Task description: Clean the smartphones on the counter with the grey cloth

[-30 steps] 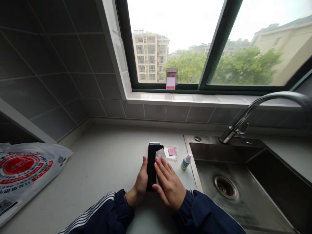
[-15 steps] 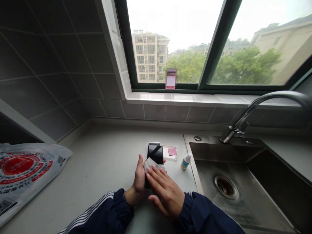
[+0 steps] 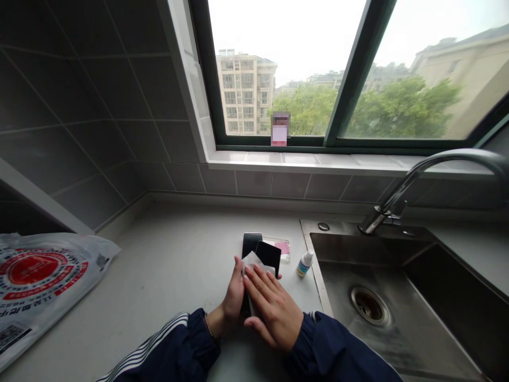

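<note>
In the head view my left hand [image 3: 233,292] is wrapped round the side of a black smartphone [image 3: 269,257], its thumb along the near left edge. A pale grey wiping cloth [image 3: 251,259] with a zigzag edge lies on the phone's screen. My right hand [image 3: 274,307] rests flat over the cloth, fingers stretched out and pressing it on the glass. Beyond them a second dark phone [image 3: 252,241] lies on the counter, partly covered by the held one. Beside it is a clear phone case [image 3: 287,254] with a pink slip [image 3: 282,248].
A small white-capped bottle [image 3: 304,263] with a blue and yellow label stands right of my hands. Further right are a steel sink [image 3: 338,297] and a curved tap [image 3: 413,175]. A printed plastic bag [image 3: 47,281] lies at the left on the white counter [image 3: 170,265].
The held phone has tilted, its far end swinging right over part of the clear case and uncovering more of the phone behind. My right hand stays on the cloth.
</note>
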Demonstrator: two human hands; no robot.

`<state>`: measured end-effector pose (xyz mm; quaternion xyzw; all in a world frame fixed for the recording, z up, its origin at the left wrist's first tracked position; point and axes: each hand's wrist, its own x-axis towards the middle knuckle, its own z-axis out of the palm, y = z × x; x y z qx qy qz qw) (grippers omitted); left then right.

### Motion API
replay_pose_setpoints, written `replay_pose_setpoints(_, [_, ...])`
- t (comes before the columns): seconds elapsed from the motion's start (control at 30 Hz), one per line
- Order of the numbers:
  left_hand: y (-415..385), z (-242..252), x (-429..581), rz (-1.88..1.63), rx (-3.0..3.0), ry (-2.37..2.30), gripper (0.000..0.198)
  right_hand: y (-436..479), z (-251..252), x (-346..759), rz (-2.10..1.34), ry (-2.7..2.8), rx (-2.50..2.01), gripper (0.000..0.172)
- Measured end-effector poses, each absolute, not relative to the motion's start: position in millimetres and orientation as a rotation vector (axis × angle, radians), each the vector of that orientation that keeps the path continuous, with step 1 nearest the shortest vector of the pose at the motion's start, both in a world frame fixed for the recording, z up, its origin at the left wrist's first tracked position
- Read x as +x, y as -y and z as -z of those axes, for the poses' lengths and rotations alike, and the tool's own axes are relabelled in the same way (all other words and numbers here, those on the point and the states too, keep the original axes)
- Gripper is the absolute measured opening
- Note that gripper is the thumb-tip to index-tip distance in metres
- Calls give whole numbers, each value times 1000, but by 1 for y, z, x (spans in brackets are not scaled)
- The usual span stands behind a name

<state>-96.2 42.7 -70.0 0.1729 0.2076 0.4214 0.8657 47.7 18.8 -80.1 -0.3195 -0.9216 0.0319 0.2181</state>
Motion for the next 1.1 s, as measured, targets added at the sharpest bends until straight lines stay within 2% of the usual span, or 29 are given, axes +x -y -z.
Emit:
replay_pose_setpoints(0.2, [-42,81,-95,-953,562,-474,79,-25,86,52,-3,2411,-973,68])
replay_pose_setpoints(0.7, [-33,77,-89,-924,838,-444,68,-34,83,62,63,2177,-1132,63])
replay_pose_setpoints(0.9, [-34,77,-87,-946,830,-482,67,-34,85,61,42,2205,-1108,61])
replay_pose_setpoints(1.1, [-37,76,-89,-975,742,-521,78,-29,86,55,4,2306,-1005,62])
